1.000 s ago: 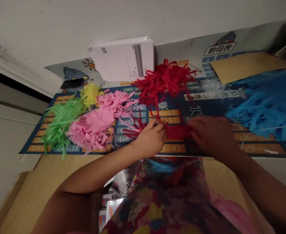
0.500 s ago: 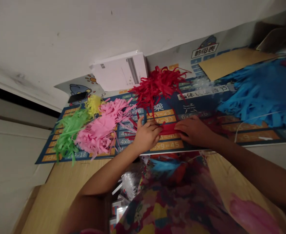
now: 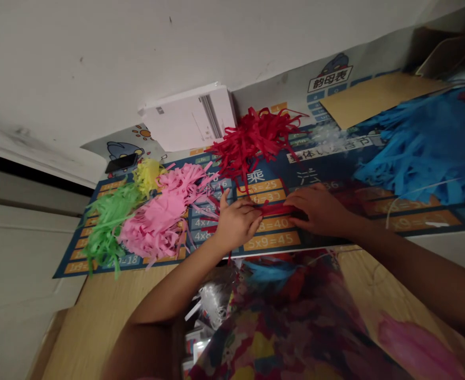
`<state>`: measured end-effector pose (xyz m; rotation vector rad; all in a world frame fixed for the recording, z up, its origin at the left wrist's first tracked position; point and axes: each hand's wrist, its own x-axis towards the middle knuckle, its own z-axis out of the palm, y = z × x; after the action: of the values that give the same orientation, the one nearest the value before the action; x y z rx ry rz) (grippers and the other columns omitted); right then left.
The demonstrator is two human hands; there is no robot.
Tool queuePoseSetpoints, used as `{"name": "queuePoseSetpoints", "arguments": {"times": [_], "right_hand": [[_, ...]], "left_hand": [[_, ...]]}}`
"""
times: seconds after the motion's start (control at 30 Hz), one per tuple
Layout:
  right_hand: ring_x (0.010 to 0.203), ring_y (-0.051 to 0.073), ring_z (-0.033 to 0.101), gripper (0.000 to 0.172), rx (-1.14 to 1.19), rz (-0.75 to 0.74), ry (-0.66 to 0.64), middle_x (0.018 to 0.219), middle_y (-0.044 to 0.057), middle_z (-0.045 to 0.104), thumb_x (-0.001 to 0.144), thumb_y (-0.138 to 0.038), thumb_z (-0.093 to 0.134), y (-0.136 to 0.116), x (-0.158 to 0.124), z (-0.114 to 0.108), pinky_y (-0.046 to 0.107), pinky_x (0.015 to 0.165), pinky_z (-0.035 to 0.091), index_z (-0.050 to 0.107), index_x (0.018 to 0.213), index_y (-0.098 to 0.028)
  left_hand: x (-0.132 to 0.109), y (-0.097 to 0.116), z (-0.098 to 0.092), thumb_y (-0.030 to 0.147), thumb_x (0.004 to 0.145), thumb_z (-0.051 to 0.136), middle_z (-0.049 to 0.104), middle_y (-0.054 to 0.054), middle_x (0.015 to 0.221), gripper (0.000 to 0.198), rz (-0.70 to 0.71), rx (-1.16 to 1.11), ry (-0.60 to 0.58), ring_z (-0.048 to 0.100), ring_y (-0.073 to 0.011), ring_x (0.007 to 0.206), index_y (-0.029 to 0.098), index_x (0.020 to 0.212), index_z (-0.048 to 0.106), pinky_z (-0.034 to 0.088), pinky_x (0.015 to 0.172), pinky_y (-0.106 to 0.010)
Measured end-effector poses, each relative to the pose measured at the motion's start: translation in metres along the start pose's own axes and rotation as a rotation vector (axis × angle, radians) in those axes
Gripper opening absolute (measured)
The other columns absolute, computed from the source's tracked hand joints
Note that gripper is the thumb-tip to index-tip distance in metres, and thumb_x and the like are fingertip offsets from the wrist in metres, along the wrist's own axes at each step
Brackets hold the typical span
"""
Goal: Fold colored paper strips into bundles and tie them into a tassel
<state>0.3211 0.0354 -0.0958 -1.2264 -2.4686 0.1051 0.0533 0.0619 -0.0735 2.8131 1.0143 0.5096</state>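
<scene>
My left hand [image 3: 237, 221] and my right hand [image 3: 320, 208] both pinch a rolled strip of red fringed paper [image 3: 275, 209] that lies flat between them on a blue multiplication-table mat [image 3: 280, 240]. Loose red fringe ends stick out to the left of my left hand. Just behind the hands lies a finished red paper tassel [image 3: 256, 142].
A pink tassel [image 3: 159, 216], a green tassel [image 3: 105, 227] and a yellow tassel [image 3: 147, 174] lie at the left of the mat. A large blue tassel [image 3: 426, 153] lies at the right. A white box [image 3: 188, 116], a dark phone [image 3: 120, 162] and a brown sheet [image 3: 375, 95] sit near the wall.
Both hands have drawn closer together on the red strip, which looks more tightly rolled. The view has shifted slightly, and the tassels have not moved.
</scene>
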Motion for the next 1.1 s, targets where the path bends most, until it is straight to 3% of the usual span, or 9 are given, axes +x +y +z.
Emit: {"name": "queuePoseSetpoints", "arguments": {"times": [0.1, 0.23, 0.47, 0.8, 1.1], "right_hand": [[0.096, 0.025, 0.066, 0.013, 0.043, -0.007, 0.024, 0.104, 0.008, 0.073, 0.090, -0.027, 0.063, 0.009, 0.002, 0.007, 0.038, 0.081, 0.030, 0.069, 0.097, -0.018], [0.090, 0.023, 0.067, 0.013, 0.112, -0.017, 0.065, 0.100, 0.005, 0.075, 0.094, -0.027, 0.061, 0.020, 0.000, 0.012, 0.038, 0.080, 0.029, 0.072, 0.093, -0.020], [0.097, 0.023, 0.065, 0.011, 0.158, -0.030, 0.064, 0.105, 0.006, 0.073, 0.093, -0.025, 0.064, 0.020, -0.005, 0.013, 0.039, 0.083, 0.031, 0.074, 0.093, -0.020], [0.089, 0.022, 0.063, 0.022, 0.194, 0.187, 0.093, 0.099, 0.004, 0.070, 0.091, -0.038, 0.065, 0.020, 0.001, 0.018, 0.038, 0.079, 0.034, 0.075, 0.079, -0.023], [0.089, 0.022, 0.060, 0.026, 0.152, 0.279, 0.010, 0.098, 0.004, 0.067, 0.088, -0.038, 0.066, 0.012, 0.009, 0.016, 0.039, 0.079, 0.034, 0.068, 0.069, -0.021]], "left_hand": [[0.000, -0.002, 0.001, 0.033, 0.096, 0.056, 0.080, -0.002, 0.094, 0.022, -0.005, -0.014, 0.013, 0.068, -0.0233, 0.104, 0.025, 0.092, 0.076, -0.002, 0.121, -0.061], [-0.002, -0.003, 0.004, 0.037, 0.092, 0.063, 0.079, -0.003, 0.099, 0.017, 0.014, -0.005, -0.002, 0.067, -0.0255, 0.106, 0.026, 0.097, 0.075, -0.002, 0.121, -0.061], [-0.008, -0.007, 0.006, 0.029, 0.093, 0.060, 0.078, -0.002, 0.101, 0.016, 0.026, -0.004, 0.007, 0.066, -0.0244, 0.105, 0.027, 0.099, 0.076, 0.002, 0.120, -0.062], [-0.001, -0.008, 0.005, 0.035, 0.095, 0.061, 0.076, -0.002, 0.095, 0.021, -0.225, -0.138, -0.045, 0.063, -0.0228, 0.105, 0.024, 0.085, 0.076, 0.025, 0.111, -0.054], [0.012, -0.009, 0.011, 0.033, 0.085, 0.069, 0.073, -0.002, 0.089, 0.019, -0.334, -0.117, -0.087, 0.061, -0.0243, 0.097, 0.021, 0.070, 0.070, 0.033, 0.099, -0.050]]}}
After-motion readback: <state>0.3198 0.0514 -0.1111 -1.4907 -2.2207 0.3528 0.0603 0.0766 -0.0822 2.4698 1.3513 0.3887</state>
